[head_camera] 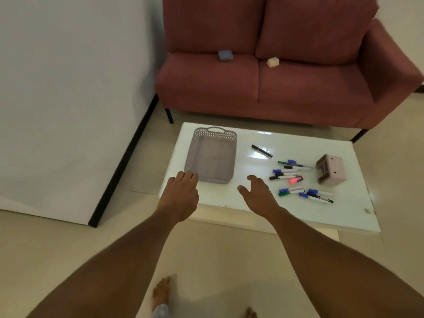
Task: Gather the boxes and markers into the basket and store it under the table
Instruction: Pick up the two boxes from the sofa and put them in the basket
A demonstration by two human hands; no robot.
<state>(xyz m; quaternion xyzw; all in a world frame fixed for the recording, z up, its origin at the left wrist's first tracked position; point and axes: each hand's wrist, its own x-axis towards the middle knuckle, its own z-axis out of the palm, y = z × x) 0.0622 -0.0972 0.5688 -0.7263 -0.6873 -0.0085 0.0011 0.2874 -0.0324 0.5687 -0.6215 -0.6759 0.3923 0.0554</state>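
Basket [212, 157] grey, perforated, seemingly empty, markers [284, 177] beside

The left hand [181, 196], right hand [259, 193], forearms [128, 260] and feet [160, 292] are bare.

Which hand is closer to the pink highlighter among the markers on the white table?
Right. The right hand is just left of the pink highlighter; the left hand is farther left, by the grey plastic basket.
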